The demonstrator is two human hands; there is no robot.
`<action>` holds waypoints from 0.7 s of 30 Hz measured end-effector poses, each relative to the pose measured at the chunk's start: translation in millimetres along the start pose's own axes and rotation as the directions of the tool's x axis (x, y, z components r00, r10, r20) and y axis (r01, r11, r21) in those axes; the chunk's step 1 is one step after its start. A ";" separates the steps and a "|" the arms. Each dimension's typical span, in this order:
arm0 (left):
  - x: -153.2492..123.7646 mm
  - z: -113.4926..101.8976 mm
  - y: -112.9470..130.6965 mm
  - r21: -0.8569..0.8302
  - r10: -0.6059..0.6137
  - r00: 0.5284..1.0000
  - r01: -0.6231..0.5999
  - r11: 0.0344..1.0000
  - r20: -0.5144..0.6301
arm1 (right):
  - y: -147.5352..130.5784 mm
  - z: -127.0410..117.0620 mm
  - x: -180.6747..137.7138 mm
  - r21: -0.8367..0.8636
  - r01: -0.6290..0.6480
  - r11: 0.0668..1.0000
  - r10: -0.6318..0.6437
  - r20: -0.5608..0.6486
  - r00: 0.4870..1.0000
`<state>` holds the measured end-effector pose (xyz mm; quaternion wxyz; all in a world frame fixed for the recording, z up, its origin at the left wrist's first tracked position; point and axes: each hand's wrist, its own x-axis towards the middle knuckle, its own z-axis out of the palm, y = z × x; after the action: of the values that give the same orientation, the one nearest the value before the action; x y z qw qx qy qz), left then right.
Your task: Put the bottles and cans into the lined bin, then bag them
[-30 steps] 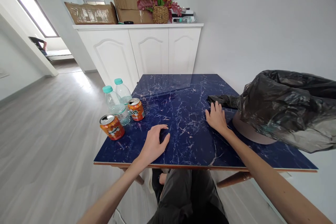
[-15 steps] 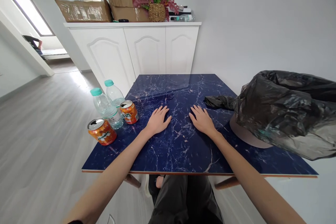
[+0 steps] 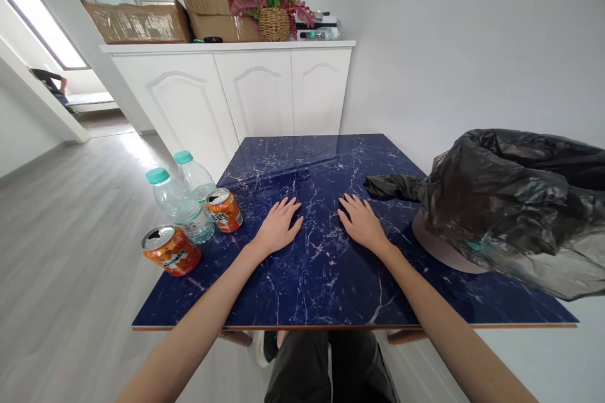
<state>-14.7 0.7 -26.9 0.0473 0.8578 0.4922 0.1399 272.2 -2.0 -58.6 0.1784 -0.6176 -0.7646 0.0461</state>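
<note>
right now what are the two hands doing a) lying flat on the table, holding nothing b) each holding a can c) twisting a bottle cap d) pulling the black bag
a: the left hand and right hand lie palm down on the blue table, apart from the cans, bottles and black bag.

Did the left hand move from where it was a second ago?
Yes. The left hand slid forward, away from the table's near edge, and now lies flat beside the right hand, nearer the far orange can.

Home: white cabinets (image 3: 227, 94), flower basket (image 3: 273, 3)
</note>
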 end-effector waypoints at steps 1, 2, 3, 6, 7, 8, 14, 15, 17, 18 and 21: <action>-0.2 0.0 -0.2 0.005 0.002 1.000 -0.002 1.000 0.000 | -0.1 0.2 0.1 0.001 0.001 1.000 -0.001 -0.001 1.000; -0.3 -0.1 -0.3 0.010 0.002 1.000 -0.002 1.000 0.002 | -0.1 0.4 0.1 0.002 0.001 1.000 -0.001 -0.002 1.000; -0.4 -0.2 -0.2 0.015 0.002 1.000 -0.002 1.000 0.004 | 0.0 0.7 0.3 0.003 0.003 1.000 -0.003 -0.003 1.000; -0.5 -0.7 0.4 0.026 -0.002 1.000 0.001 1.000 0.011 | 0.4 1.4 0.6 0.007 0.004 1.000 -0.004 -0.007 1.000; -0.4 -0.7 0.7 0.028 -0.003 1.000 0.002 1.000 0.010 | 0.5 1.5 0.6 0.009 0.003 1.000 -0.003 -0.009 1.000; -0.3 -0.7 0.9 0.028 -0.003 1.000 0.003 1.000 0.008 | 0.5 1.4 0.5 0.011 0.003 1.000 -0.003 -0.009 1.000; 0.1 -1.0 1.4 -0.010 -0.017 1.000 0.017 1.000 -0.012 | -1.5 -1.6 -1.4 0.022 0.010 1.000 -0.009 -0.009 1.000; 0.1 -1.2 1.5 -0.018 -0.023 1.000 0.022 1.000 -0.017 | -1.7 -2.1 -1.7 0.024 0.010 1.000 -0.009 -0.009 1.000; 0.1 -1.8 1.7 -0.026 -0.029 0.999 0.029 0.999 -0.019 | -2.0 -3.0 -2.2 0.026 0.010 1.000 -0.010 -0.007 1.000; 0.0 -2.1 1.8 -0.025 -0.028 1.000 0.028 0.999 -0.013 | -2.0 -3.3 -2.4 0.027 0.011 1.000 -0.011 -0.006 1.000; -0.3 -3.0 2.4 -0.005 -0.015 1.000 0.015 1.000 0.011 | -1.7 -3.5 -2.5 0.029 0.011 1.000 -0.010 -0.006 1.000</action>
<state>-13.8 -1.0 -23.6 0.0530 0.8547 0.4982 0.1360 272.3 -5.3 -55.4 0.1898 -0.6110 -0.7666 0.0546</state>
